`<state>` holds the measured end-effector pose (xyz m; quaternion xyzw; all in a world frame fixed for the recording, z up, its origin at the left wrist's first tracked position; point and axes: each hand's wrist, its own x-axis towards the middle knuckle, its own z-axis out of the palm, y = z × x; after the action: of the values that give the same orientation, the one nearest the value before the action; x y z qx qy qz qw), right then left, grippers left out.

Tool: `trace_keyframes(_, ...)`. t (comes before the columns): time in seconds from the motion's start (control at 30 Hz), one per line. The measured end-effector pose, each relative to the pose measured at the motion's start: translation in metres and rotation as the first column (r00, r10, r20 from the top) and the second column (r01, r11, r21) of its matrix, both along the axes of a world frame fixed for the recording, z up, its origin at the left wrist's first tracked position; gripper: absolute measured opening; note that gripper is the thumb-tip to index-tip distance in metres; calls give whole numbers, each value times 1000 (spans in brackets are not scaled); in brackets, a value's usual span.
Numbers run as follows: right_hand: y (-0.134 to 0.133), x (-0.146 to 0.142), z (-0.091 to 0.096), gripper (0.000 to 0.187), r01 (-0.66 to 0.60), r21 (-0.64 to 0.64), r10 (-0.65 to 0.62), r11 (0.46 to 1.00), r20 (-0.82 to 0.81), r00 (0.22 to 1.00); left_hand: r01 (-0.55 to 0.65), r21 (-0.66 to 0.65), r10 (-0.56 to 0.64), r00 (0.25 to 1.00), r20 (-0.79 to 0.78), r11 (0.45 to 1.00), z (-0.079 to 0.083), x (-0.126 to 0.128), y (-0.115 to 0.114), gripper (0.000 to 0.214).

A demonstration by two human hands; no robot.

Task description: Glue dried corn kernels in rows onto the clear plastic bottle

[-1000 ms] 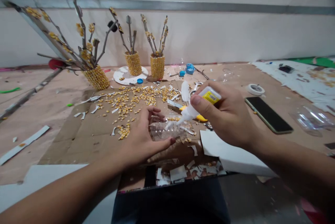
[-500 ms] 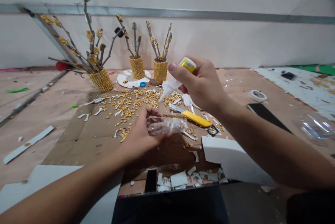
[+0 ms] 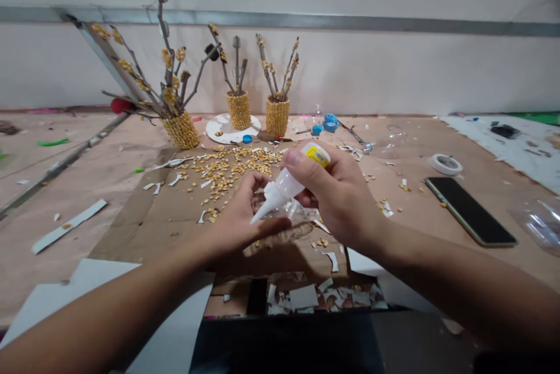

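Note:
My left hand (image 3: 238, 213) is closed around a clear plastic cylinder (image 3: 296, 209), which looks like a cut bottle piece; part of it is hidden behind the fingers and glue bottle. My right hand (image 3: 350, 202) grips a white glue bottle (image 3: 289, 182) with a yellow label. Its pointed nozzle slants down to the left, close to the left thumb and the cylinder. Whether any glue is coming out cannot be seen. Loose corn kernels (image 3: 225, 178) lie scattered on the cardboard (image 3: 149, 222) beyond and around the hands.
Kernel-covered pots (image 3: 181, 130) holding twigs stand along the back, one on a white disc (image 3: 215, 129). A phone (image 3: 472, 210) and a tape roll (image 3: 446, 164) lie to the right. Blue caps (image 3: 330, 123) sit near the wall. Paper scraps (image 3: 304, 297) lie in front.
My right hand has brought the glue bottle down to the cylinder. The cylinder's near end has tipped lower in my left hand. The view has shifted, showing more of the phone.

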<state>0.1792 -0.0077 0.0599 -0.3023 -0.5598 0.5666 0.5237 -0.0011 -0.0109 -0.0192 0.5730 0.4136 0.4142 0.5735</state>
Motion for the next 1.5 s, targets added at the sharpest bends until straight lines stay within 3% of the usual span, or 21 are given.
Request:
trace_keyframes(0.1,-15,-3,2,45,-45,-49,44,998,-31,999,9,-10,-9,1000,-25,1000,-2,-1,2,75)
trace_keyframes(0.2,-23,-2,13,46,-37,-14,37,999,-9,999,24,-23,-24,1000,0,999,-4,-2,2,75)
trace_keyframes(0.4,8,15,29,53,124,175,-140,977,87,986,59,-98,-56,998,33,993,-2,-1,-1,72)
trace_keyframes(0.53,30,36,10,52,283,276,-330,919,141,933,48,-129,-42,998,46,991,1,2,-3,65)
trace_keyframes(0.67,24,54,-13,45,375,312,-439,873,168,883,38,-143,-34,999,32,989,3,3,-4,66)
trace_keyframes(0.83,9,55,-30,43,349,379,-420,857,120,900,48,-118,-55,997,-61,992,4,7,-9,64)
trace_keyframes(1.03,6,50,-42,46,364,367,-417,856,73,906,6,-13,-8,983,-181,1000,1,13,-16,65)
trace_keyframes(1.37,4,47,-43,44,389,383,-462,838,115,880,-3,-21,-1,988,-152,1000,-2,16,-19,65)
trace_keyframes(1.5,4,47,-45,42,359,378,-438,853,146,887,2,-35,-6,991,-136,999,-3,17,-19,64)
